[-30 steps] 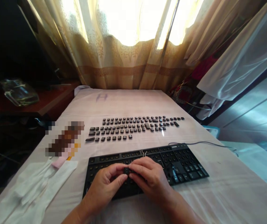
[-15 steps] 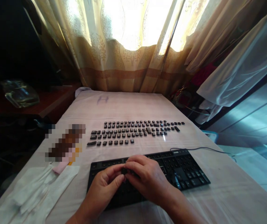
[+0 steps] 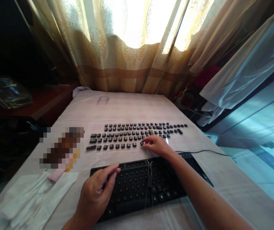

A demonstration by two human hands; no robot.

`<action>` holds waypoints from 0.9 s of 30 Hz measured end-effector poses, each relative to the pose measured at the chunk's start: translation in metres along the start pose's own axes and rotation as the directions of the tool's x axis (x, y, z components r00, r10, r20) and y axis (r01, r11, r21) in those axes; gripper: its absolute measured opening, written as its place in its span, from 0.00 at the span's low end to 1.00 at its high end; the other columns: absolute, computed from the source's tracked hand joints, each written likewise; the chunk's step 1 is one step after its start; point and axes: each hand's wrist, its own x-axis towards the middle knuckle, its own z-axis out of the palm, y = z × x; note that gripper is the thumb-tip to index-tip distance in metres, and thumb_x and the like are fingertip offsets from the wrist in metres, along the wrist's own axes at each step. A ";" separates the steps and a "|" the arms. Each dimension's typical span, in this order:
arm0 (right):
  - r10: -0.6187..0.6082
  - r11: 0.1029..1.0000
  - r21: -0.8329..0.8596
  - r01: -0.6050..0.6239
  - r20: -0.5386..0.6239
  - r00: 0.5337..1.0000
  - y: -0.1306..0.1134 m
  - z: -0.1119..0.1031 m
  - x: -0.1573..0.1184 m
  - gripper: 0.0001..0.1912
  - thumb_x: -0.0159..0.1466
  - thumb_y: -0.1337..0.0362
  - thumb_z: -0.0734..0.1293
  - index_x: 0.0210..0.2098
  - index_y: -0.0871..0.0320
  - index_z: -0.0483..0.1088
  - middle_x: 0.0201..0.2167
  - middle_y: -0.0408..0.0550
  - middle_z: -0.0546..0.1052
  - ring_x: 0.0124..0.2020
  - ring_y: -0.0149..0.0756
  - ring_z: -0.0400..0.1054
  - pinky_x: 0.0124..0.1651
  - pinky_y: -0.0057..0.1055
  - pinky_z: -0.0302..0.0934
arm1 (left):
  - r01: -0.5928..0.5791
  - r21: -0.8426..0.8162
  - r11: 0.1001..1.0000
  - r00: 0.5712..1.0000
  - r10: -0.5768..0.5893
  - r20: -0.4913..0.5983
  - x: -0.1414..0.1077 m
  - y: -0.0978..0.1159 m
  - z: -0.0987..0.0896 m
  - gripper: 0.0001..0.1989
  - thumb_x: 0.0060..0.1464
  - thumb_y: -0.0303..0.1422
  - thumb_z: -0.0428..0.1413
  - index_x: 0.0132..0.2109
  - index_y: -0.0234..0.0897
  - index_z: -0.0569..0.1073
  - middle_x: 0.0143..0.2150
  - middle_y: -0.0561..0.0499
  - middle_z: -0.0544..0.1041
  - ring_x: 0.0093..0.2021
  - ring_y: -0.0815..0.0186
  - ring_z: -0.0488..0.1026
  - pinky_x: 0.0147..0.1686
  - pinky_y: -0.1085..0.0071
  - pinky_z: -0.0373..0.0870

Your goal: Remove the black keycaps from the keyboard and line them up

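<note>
My right hand (image 3: 156, 145) reaches past the keyboard, thumb and fingers pinched on a small black keycap (image 3: 142, 143) at the right end of the nearest row of loose keycaps. My left hand (image 3: 96, 191) hovers over the left part of the black keyboard (image 3: 132, 183). Its thumb and forefinger are slightly apart, with nothing visible between them. Many of the keyboard's switches show without caps; some caps remain near its right side. A wire keycap puller (image 3: 149, 180) with a black middle lies across the keyboard. My right forearm covers part of the keyboard.
Several rows of loose keycaps (image 3: 125, 138) lie on the pale cloth (image 3: 132, 108). White papers (image 3: 41, 195) and a pixelated item (image 3: 65, 145) are at the left. The keyboard cable (image 3: 206, 151) trails right. A glass jar (image 3: 8, 92) stands on a brown side table (image 3: 55, 99).
My hands have parted. The right hand has moved from the keyboard forward to the keycap rows, with a keycap now at the nearest row's end. My left hand has shifted slightly left and its fingers have loosened.
</note>
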 end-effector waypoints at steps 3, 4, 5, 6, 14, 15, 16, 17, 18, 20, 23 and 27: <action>0.018 1.000 0.020 -0.018 0.017 1.000 0.003 0.009 0.001 0.11 0.55 0.66 0.72 0.38 0.54 0.81 0.29 0.44 0.80 0.30 0.34 0.72 0.35 0.31 0.66 | -0.027 0.026 0.999 1.000 0.027 -0.010 0.001 -0.003 0.001 0.12 0.60 0.33 0.54 0.49 0.47 0.76 0.39 0.54 0.84 0.37 0.64 0.82 0.41 0.72 0.79; 0.020 1.000 0.022 -0.021 0.016 1.000 0.003 0.011 0.001 0.11 0.55 0.67 0.72 0.38 0.54 0.81 0.29 0.44 0.80 0.30 0.35 0.73 0.36 0.31 0.66 | -0.044 0.030 0.999 0.999 0.044 -0.013 0.002 -0.004 0.001 0.12 0.60 0.33 0.54 0.50 0.46 0.76 0.39 0.55 0.84 0.37 0.64 0.82 0.41 0.73 0.79; 0.021 1.000 0.018 -0.021 0.016 1.000 0.002 0.012 0.001 0.11 0.55 0.67 0.72 0.38 0.54 0.81 0.29 0.45 0.80 0.31 0.35 0.73 0.36 0.31 0.66 | -0.065 0.034 0.997 0.998 0.066 -0.016 0.002 -0.004 0.001 0.12 0.60 0.32 0.54 0.50 0.46 0.75 0.39 0.55 0.84 0.37 0.65 0.82 0.41 0.74 0.79; 0.021 1.000 0.006 -0.021 0.016 1.000 0.001 0.013 0.001 0.11 0.55 0.66 0.72 0.39 0.54 0.81 0.30 0.45 0.81 0.31 0.36 0.73 0.36 0.31 0.67 | -0.087 0.039 0.995 0.996 0.087 -0.017 0.002 -0.004 0.001 0.12 0.60 0.31 0.54 0.50 0.46 0.75 0.39 0.55 0.84 0.37 0.66 0.82 0.41 0.75 0.78; 0.049 0.983 -0.179 -0.035 0.072 0.996 -0.010 0.009 0.005 0.13 0.57 0.65 0.71 0.42 0.52 0.80 0.36 0.45 0.82 0.36 0.36 0.75 0.40 0.29 0.65 | -0.208 0.082 0.975 0.977 0.211 -0.031 0.005 -0.003 -0.001 0.11 0.62 0.31 0.53 0.50 0.43 0.74 0.38 0.56 0.84 0.36 0.69 0.82 0.39 0.78 0.78; 0.046 0.982 -0.188 -0.030 0.079 0.996 -0.010 0.008 0.005 0.14 0.57 0.65 0.71 0.43 0.52 0.80 0.37 0.45 0.82 0.36 0.36 0.75 0.41 0.29 0.65 | -0.212 0.090 0.973 0.976 0.215 -0.030 0.006 -0.003 -0.001 0.11 0.62 0.31 0.53 0.50 0.43 0.74 0.38 0.56 0.84 0.36 0.69 0.82 0.39 0.78 0.78; 0.043 0.980 -0.198 -0.025 0.086 0.995 -0.011 0.007 0.005 0.14 0.57 0.65 0.71 0.43 0.52 0.80 0.37 0.45 0.82 0.36 0.36 0.75 0.41 0.29 0.65 | -0.218 0.096 0.971 0.975 0.221 -0.029 0.006 -0.003 -0.001 0.11 0.62 0.31 0.53 0.50 0.43 0.74 0.38 0.55 0.84 0.36 0.69 0.82 0.39 0.78 0.78; 0.040 0.978 -0.207 -0.020 0.094 0.995 -0.011 0.007 0.005 0.14 0.57 0.65 0.71 0.44 0.52 0.80 0.37 0.45 0.82 0.36 0.36 0.75 0.41 0.29 0.65 | -0.224 0.100 0.969 0.973 0.227 -0.028 0.006 -0.003 -0.001 0.11 0.63 0.31 0.53 0.50 0.42 0.74 0.38 0.55 0.84 0.36 0.69 0.82 0.39 0.78 0.78; 0.038 0.977 -0.215 -0.015 0.103 0.994 -0.012 0.006 0.004 0.15 0.57 0.66 0.71 0.44 0.52 0.79 0.38 0.45 0.82 0.36 0.36 0.75 0.41 0.29 0.65 | -0.229 0.104 0.968 0.972 0.233 -0.026 0.006 -0.003 -0.001 0.11 0.63 0.31 0.53 0.51 0.42 0.74 0.38 0.55 0.84 0.36 0.69 0.82 0.39 0.78 0.78; 0.034 0.975 -0.220 -0.007 0.121 0.992 -0.012 0.004 0.003 0.16 0.57 0.67 0.70 0.46 0.52 0.79 0.37 0.45 0.82 0.36 0.36 0.75 0.40 0.29 0.65 | -0.238 0.110 0.965 0.970 0.242 -0.026 0.005 -0.004 -0.001 0.11 0.63 0.31 0.53 0.51 0.42 0.74 0.38 0.55 0.84 0.36 0.68 0.82 0.39 0.77 0.78; 0.021 0.975 -0.223 0.009 0.133 0.991 -0.012 0.001 0.000 0.18 0.58 0.69 0.69 0.48 0.54 0.78 0.37 0.45 0.82 0.36 0.35 0.75 0.41 0.28 0.65 | -0.244 0.116 0.963 0.969 0.248 -0.020 0.005 -0.005 -0.001 0.11 0.63 0.31 0.53 0.51 0.42 0.74 0.38 0.54 0.84 0.36 0.68 0.82 0.39 0.77 0.78; -0.040 0.962 -0.265 0.063 0.090 0.995 -0.014 -0.006 -0.009 0.15 0.61 0.71 0.66 0.45 0.55 0.78 0.40 0.47 0.82 0.39 0.37 0.75 0.45 0.31 0.65 | -0.250 0.127 0.960 0.967 0.254 -0.015 0.005 -0.007 0.000 0.11 0.63 0.32 0.53 0.51 0.41 0.74 0.38 0.54 0.84 0.37 0.68 0.82 0.39 0.77 0.78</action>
